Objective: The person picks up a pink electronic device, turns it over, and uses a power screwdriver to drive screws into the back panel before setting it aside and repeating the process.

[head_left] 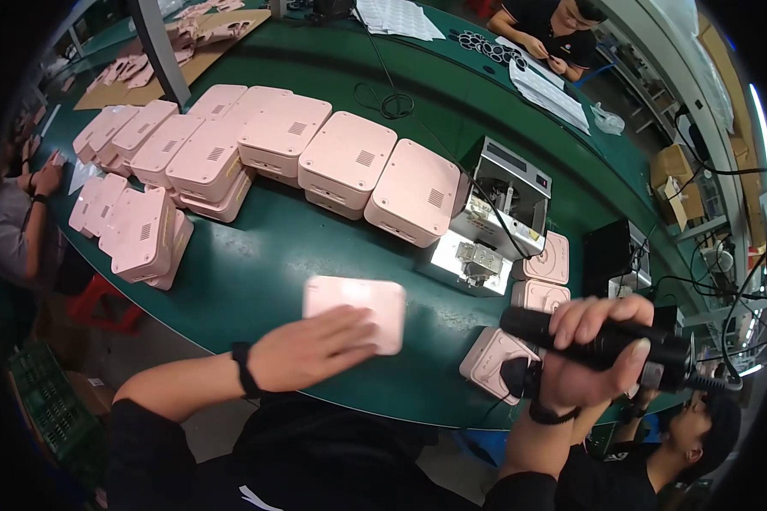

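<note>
My left hand (324, 342) lies flat, fingers stretched out together, on top of a pink square plastic casing (388, 298) near the table's front edge. My right hand (601, 341) is wrapped round a black corded electric screwdriver (533, 330), held raised at the right with its narrower end toward the left. Its tip touches nothing that I can see. Below it, an opened pink casing half (486, 362) rests on the table, partly covered by a dark round item (516, 375) whose kind I cannot make out.
Stacked pink casings (341, 153) run across the table's left and middle. A metal screw feeder (507, 192) stands right of them, near more open casing halves (547, 257). Co-workers sit at the left, far side (562, 38) and lower right (686, 434). A black cable (477, 183) hangs across.
</note>
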The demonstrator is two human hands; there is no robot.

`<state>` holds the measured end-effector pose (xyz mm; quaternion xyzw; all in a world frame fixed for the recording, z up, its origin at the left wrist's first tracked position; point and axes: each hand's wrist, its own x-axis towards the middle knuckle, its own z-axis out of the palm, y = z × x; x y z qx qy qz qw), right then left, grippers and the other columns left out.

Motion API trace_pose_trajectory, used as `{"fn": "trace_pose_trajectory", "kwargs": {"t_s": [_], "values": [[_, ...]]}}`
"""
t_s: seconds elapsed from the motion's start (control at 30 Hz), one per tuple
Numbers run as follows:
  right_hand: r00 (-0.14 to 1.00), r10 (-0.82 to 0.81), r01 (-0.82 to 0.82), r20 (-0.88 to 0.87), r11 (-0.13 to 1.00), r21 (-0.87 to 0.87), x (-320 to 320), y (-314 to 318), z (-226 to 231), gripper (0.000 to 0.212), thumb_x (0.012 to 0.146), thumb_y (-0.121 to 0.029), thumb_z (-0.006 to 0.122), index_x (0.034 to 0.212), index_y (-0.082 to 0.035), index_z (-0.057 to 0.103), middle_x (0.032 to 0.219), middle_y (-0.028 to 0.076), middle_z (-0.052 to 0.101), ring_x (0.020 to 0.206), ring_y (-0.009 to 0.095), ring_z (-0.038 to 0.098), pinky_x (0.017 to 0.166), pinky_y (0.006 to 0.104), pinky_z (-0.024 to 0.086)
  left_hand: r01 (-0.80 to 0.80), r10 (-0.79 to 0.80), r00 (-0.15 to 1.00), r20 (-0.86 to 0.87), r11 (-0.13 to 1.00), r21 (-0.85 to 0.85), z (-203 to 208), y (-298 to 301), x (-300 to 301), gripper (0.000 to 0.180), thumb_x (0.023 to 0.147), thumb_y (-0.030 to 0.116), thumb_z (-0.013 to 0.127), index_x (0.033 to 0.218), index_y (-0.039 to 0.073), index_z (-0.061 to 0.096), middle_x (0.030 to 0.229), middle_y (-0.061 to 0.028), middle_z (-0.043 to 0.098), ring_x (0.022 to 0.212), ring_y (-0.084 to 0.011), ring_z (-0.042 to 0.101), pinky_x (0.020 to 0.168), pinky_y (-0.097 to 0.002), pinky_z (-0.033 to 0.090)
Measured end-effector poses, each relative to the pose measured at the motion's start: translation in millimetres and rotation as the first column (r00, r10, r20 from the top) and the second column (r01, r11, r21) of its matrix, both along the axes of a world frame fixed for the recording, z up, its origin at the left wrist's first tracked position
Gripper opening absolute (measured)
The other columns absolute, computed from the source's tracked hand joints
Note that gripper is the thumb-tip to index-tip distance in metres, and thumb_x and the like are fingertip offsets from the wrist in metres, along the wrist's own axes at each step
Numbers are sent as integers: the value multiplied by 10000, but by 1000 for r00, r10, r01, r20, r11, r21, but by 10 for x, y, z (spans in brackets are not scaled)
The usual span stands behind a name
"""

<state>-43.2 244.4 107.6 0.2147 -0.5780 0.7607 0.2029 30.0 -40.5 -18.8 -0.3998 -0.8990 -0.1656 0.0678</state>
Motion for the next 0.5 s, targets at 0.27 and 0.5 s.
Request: {"fn": "trace_pose_trajectory", "kwargs": {"t_s": [0.27, 0.5], "values": [[1000, -14, 13, 10, 998, 56, -503, -114, -60, 385, 987, -446, 449, 1032, -65, 481, 682, 61, 493, 519, 174, 470, 554, 332, 416, 40, -76, 988, 133, 967, 253, 135, 438, -485, 677, 713, 241, 799, 1331, 128, 546, 1444, -197, 421, 1335, -355, 455, 1137, -446, 362], [990, 63, -68, 125, 997, 40, -615, -124, -143, 390, 986, -453, 451, 1023, -66, 489, 688, 61, 500, 512, 176, 469, 557, 335, 425, -129, -46, 913, 405, 910, 394, -166, 393, -571, 764, 649, 271, 881, 1339, 189, 561, 1439, -187, 387, 1289, -387, 475, 1063, -446, 443]]}}
